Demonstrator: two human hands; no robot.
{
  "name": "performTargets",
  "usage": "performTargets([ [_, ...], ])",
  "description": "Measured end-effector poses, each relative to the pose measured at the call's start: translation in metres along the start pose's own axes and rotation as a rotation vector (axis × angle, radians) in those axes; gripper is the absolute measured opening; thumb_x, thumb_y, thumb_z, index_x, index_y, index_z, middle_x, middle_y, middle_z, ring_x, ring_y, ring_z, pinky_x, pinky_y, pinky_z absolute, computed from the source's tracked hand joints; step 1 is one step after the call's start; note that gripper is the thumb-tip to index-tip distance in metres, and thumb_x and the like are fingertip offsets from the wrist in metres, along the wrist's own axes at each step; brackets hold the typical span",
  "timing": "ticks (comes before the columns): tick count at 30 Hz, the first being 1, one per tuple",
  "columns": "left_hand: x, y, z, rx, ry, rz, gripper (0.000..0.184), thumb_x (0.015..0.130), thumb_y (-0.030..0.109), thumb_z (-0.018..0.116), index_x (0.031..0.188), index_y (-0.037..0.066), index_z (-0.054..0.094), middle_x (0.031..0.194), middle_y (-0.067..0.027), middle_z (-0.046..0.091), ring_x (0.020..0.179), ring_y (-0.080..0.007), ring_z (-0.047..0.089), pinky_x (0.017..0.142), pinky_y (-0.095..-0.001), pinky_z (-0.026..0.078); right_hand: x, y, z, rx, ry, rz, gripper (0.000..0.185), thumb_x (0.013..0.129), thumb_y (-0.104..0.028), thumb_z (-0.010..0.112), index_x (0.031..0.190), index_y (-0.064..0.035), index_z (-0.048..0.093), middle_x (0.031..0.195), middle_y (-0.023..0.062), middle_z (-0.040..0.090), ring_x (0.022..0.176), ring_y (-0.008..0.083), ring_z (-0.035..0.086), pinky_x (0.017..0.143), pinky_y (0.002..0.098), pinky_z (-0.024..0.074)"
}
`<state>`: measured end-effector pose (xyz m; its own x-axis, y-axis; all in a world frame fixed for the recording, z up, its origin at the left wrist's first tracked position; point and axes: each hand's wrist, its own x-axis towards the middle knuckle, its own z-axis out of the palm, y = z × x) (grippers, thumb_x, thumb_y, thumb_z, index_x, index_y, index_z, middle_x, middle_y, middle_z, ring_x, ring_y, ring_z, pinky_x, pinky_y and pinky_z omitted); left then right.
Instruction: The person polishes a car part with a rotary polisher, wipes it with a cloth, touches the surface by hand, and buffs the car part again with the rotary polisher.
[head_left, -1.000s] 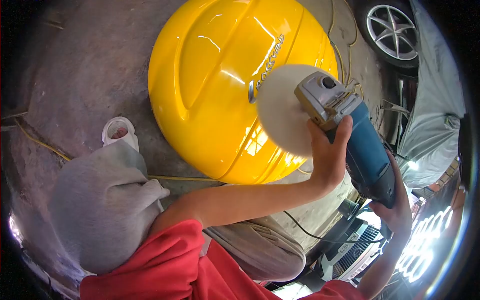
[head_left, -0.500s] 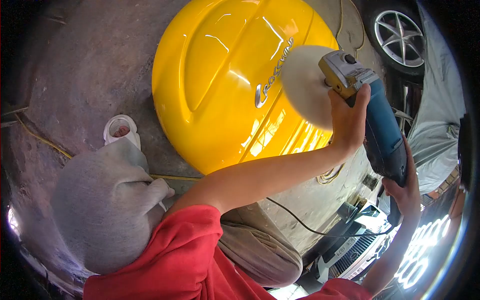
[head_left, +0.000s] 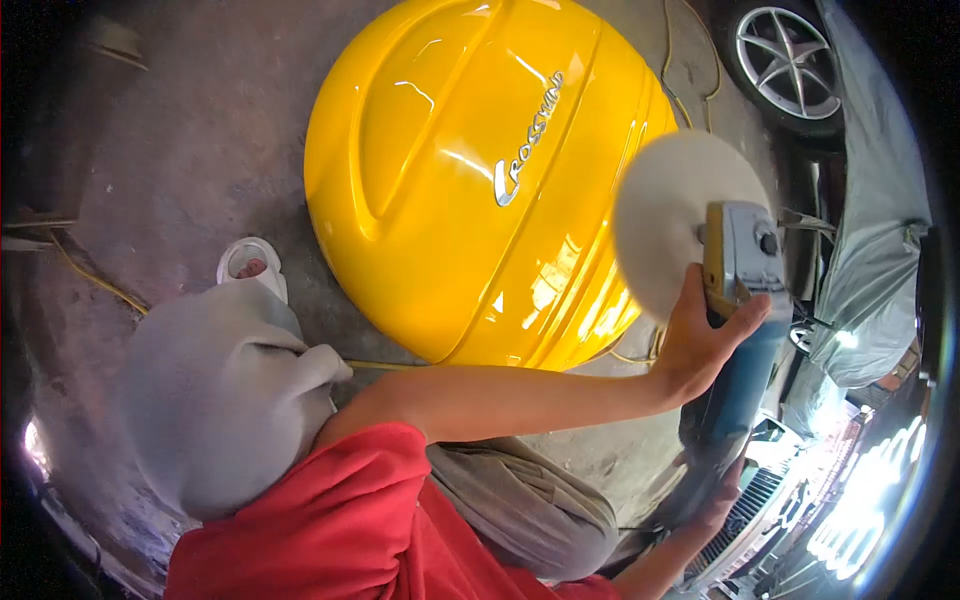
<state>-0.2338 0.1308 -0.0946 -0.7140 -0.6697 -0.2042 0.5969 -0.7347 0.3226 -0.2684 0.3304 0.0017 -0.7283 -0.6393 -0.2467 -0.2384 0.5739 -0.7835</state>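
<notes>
- Polisher (head_left: 750, 375) in both your hands, off toward the right of the yellow panel (head_left: 440, 270); its pale disc (head_left: 660, 235) overlaps that panel's right edge in view, contact impossible to tell
- Left hand (head_left: 700, 345) wrapped round the neck by the gear head (head_left: 745, 255), thumb over the top; right hand (head_left: 718, 503) wrapped round the rear part, partly hidden
- Risk: disc rim could catch the panel's edge or ridges if you bring it in tilted, perhaps scuffing the gloss or kicking the tool
- Risk: silver lettering (head_left: 530, 140) might snag the disc if you drift across it
- Versus half a second ago: disc has swung away from the lettering, gear head sits lower, your right hand has dropped well down
</notes>
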Motion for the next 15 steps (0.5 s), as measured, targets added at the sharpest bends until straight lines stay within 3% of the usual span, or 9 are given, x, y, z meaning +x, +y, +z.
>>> performTargets([
  [4, -0.02, -0.04, -0.002, -0.009, -0.158, -0.136, 0.066, 0.087, 0.042, 0.069, 0.13, 0.002, 0.039, 0.117, -0.0129, 0.052, 0.11, -0.0172, 0.048, 0.097, -0.0305, 0.039, -0.014, 0.075, 0.0, 0.448, 0.038, -0.045, 0.127, 0.059, -0.072, 0.076, 0.148, -0.0025, 0.018, 0.121, 0.0191, 0.052, 0.095, 0.0296, 0.058, 0.076, 0.0412, 0.0502],
  [5, -0.026, -0.05, -0.003, 0.006, -0.212, -0.156, 0.063, 0.087, 0.043, 0.068, 0.129, 0.003, 0.041, 0.116, -0.0133, 0.054, 0.106, -0.0186, 0.052, 0.092, -0.0326, 0.044, -0.013, 0.091, 0.002, 0.569, 0.032, -0.057, 0.126, 0.059, -0.073, 0.076, 0.146, -0.0023, 0.02, 0.119, 0.0194, 0.052, 0.094, 0.0302, 0.058, 0.076, 0.0418, 0.0503],
  [9, -0.042, -0.081, 0.002, 0.074, -0.345, -0.268, 0.062, 0.084, 0.046, 0.068, 0.12, -0.001, 0.046, 0.109, -0.0179, 0.059, 0.1, -0.0245, 0.056, 0.089, -0.036, 0.045, 0.001, 0.156, 0.023, 1.026, -0.093, -0.143, 0.12, 0.057, -0.073, 0.076, 0.141, -0.0014, 0.028, 0.115, 0.0203, 0.053, 0.093, 0.0328, 0.059, 0.075, 0.0442, 0.0507],
  [11, -0.036, -0.091, -0.002, 0.567, -0.65, -0.245, 0.066, 0.081, 0.045, 0.069, 0.12, -0.003, 0.048, 0.11, -0.0222, 0.06, 0.103, -0.0307, 0.058, 0.092, -0.0387, 0.045, 0.002, 0.186, 0.031, 1.2, -0.174, -0.195, 0.117, 0.056, -0.073, 0.076, 0.138, -0.001, 0.032, 0.113, 0.0208, 0.054, 0.092, 0.0341, 0.059, 0.075, 0.0454, 0.0509],
  [14, -0.04, -0.11, 0.007, 0.745, -0.788, -0.483, 0.066, 0.079, 0.044, 0.069, 0.118, -0.005, 0.051, 0.112, -0.0271, 0.06, 0.104, -0.0369, 0.06, 0.093, -0.0401, 0.045, -0.009, 0.229, 0.034, 1.352, -0.328, -0.347, 0.114, 0.055, -0.073, 0.076, 0.134, -0.0004, 0.038, 0.11, 0.0216, 0.055, 0.091, 0.036, 0.06, 0.075, 0.0471, 0.0512],
  [15, -0.042, -0.118, 0.006, 1.009, -0.835, -0.388, 0.059, 0.082, 0.041, 0.068, 0.116, -0.005, 0.053, 0.108, -0.027, 0.062, 0.101, -0.0346, 0.063, 0.089, -0.0402, 0.05, -0.016, 0.241, 0.038, 1.362, -0.386, -0.421, 0.113, 0.055, -0.073, 0.076, 0.133, -0.0002, 0.04, 0.109, 0.0218, 0.055, 0.09, 0.0367, 0.06, 0.075, 0.0477, 0.0513],
])
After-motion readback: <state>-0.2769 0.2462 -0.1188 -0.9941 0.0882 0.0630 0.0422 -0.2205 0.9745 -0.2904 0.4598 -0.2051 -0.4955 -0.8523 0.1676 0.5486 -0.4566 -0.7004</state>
